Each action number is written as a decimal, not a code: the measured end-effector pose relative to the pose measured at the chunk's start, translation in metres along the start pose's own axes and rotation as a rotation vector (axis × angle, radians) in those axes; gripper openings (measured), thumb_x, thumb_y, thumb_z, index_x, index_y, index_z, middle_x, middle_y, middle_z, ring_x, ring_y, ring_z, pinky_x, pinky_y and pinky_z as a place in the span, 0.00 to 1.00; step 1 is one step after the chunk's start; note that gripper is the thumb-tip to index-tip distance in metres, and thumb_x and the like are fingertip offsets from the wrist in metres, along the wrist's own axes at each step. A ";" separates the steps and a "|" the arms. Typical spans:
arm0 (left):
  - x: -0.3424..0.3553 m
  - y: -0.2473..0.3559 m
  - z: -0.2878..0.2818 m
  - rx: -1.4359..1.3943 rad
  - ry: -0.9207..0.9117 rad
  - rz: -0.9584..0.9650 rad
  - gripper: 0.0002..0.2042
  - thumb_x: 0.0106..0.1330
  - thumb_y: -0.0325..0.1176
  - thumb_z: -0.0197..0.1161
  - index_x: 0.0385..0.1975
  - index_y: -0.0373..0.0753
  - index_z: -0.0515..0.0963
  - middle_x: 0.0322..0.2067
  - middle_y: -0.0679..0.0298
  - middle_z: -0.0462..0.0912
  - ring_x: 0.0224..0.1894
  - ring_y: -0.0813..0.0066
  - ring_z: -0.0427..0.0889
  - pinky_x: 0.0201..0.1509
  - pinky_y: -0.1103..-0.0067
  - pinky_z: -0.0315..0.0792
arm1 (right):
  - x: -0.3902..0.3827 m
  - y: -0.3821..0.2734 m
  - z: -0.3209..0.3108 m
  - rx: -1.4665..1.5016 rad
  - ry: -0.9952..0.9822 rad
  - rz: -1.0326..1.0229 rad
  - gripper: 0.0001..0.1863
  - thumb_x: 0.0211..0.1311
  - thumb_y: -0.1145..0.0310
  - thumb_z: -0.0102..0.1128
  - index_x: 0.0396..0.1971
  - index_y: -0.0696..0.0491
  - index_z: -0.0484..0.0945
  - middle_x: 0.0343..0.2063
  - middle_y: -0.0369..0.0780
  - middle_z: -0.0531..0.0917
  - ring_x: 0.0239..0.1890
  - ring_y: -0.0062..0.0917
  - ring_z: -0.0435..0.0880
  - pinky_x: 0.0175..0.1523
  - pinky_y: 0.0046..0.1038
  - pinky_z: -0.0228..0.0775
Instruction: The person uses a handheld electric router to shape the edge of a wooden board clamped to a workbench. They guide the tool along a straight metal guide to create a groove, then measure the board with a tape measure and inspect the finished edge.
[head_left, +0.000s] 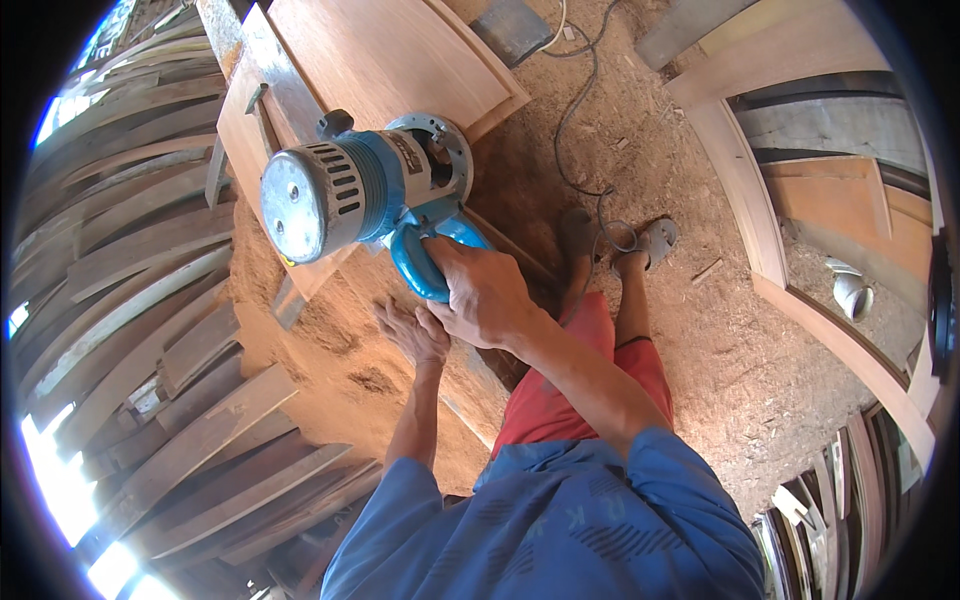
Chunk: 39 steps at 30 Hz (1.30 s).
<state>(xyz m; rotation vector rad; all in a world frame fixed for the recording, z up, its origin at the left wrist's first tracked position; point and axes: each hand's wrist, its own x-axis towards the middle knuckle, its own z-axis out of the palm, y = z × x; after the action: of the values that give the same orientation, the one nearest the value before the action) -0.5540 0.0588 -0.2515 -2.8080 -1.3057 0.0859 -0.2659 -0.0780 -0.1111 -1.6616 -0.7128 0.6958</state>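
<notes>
A blue and silver wood router is tilted over, its round base toward the upper right and its motor cap toward the left. My right hand is wrapped around the router's blue loop handle. Just left of that handle is my left hand, fingers spread and holding nothing. Behind the router lies a reddish wood panel, with a flat metal strip along its left part. Whether the router touches the wood beneath it, I cannot tell.
Stacked boards line the left side. Sawdust covers the floor, where a dark power cord loops near my sandalled feet. Wooden frames stand at the right, with a white pipe fitting among them. More upright boards are at lower right.
</notes>
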 end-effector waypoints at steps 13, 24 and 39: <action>0.000 0.004 -0.010 -0.084 0.006 0.008 0.35 0.78 0.50 0.45 0.75 0.31 0.50 0.78 0.31 0.44 0.79 0.32 0.45 0.79 0.46 0.40 | -0.005 0.002 0.002 -0.035 0.033 -0.062 0.26 0.58 0.53 0.75 0.50 0.49 0.76 0.41 0.43 0.86 0.38 0.41 0.90 0.39 0.41 0.83; -0.012 -0.018 0.016 -0.020 0.007 -0.048 0.43 0.74 0.60 0.53 0.76 0.34 0.48 0.78 0.34 0.46 0.81 0.38 0.44 0.80 0.50 0.40 | 0.003 0.003 0.003 0.014 0.053 -0.052 0.26 0.53 0.59 0.79 0.50 0.52 0.79 0.43 0.44 0.86 0.34 0.39 0.89 0.37 0.39 0.82; -0.019 -0.023 -0.018 -0.020 -0.003 -0.002 0.43 0.74 0.59 0.53 0.77 0.34 0.47 0.78 0.34 0.46 0.81 0.38 0.44 0.80 0.50 0.40 | 0.001 0.006 0.003 0.032 -0.081 -0.018 0.29 0.47 0.70 0.76 0.53 0.52 0.77 0.41 0.48 0.84 0.33 0.41 0.89 0.35 0.40 0.81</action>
<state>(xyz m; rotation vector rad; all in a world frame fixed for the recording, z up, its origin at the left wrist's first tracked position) -0.5822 0.0588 -0.2316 -2.8240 -1.3176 0.0778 -0.2671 -0.0760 -0.1179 -1.6035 -0.7700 0.7610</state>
